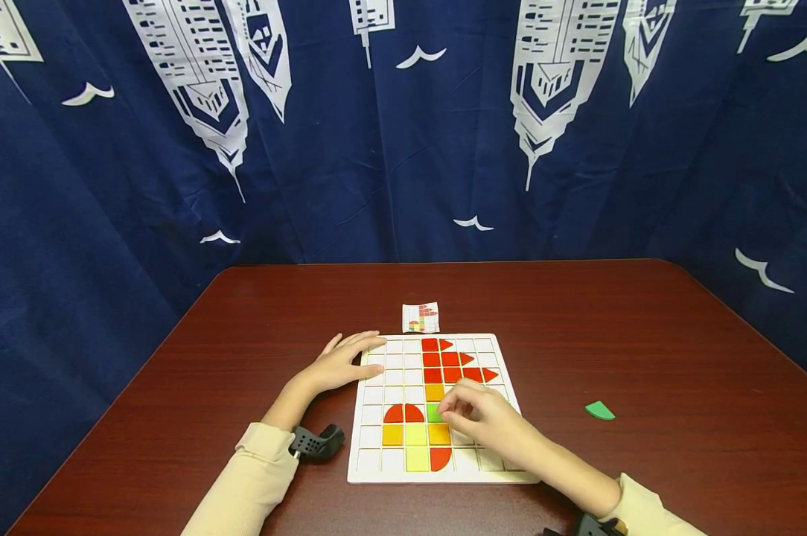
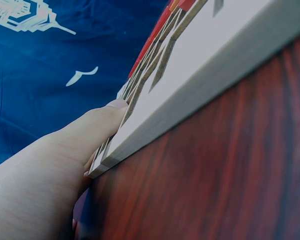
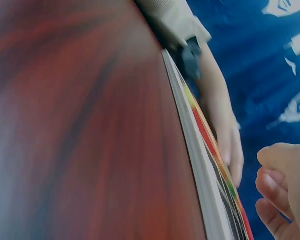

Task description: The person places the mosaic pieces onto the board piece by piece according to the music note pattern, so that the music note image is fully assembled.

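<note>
A white gridded board (image 1: 371,459) holds coloured tiles in its squares. My left hand (image 1: 346,361) rests on its upper left edge with fingers spread; in the left wrist view the thumb (image 2: 107,117) lies over the rim. Over the right part of the board, my right hand (image 1: 490,420) has loosely bent fingers, the tips right at a green square tile (image 1: 433,412). Nothing shows between those fingers in the right wrist view. Above the green tile is an orange square (image 1: 434,392), below it another orange square (image 1: 439,434). Red squares and triangles (image 1: 451,375) fill the upper rows.
A small printed card (image 1: 410,314) with a coloured pattern lies behind the board. One green quarter-round piece (image 1: 600,410) sits on the brown table (image 1: 645,335) to the right. Red quarter-rounds (image 1: 394,414) and yellow tiles (image 1: 417,459) occupy the board's lower part.
</note>
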`<action>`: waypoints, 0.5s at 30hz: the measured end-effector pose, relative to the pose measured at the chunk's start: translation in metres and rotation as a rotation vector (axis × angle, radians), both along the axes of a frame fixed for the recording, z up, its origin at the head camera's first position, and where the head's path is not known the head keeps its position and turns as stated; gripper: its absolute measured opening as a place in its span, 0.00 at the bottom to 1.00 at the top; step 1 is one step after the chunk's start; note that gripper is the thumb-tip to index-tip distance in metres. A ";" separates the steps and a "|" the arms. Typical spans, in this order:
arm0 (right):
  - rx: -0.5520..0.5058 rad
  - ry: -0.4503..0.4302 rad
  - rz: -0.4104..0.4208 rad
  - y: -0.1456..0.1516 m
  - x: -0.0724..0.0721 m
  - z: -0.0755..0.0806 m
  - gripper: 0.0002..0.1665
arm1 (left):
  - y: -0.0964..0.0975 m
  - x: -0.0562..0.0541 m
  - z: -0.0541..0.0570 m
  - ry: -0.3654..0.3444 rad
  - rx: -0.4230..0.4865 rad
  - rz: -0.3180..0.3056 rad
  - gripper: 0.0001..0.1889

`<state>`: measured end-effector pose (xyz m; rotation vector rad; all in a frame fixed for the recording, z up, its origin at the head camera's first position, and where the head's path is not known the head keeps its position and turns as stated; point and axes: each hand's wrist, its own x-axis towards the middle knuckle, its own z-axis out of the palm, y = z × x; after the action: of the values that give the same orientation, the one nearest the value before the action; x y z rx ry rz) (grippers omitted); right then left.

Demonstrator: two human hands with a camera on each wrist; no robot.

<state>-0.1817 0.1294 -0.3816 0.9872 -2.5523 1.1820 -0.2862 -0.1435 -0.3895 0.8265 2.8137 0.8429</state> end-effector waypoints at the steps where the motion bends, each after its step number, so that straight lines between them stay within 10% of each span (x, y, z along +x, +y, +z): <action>1: -0.002 0.014 -0.013 0.006 -0.001 0.000 0.02 | 0.000 0.000 0.000 -0.001 0.001 -0.002 0.30; 15: 0.090 0.256 -0.195 0.092 -0.003 0.001 0.13 | -0.001 -0.002 0.000 -0.002 -0.011 0.003 0.31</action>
<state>-0.1850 0.2215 -0.3803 0.8246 -2.4479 0.8379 -0.2887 -0.1449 -0.3900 0.8198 2.8162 0.8276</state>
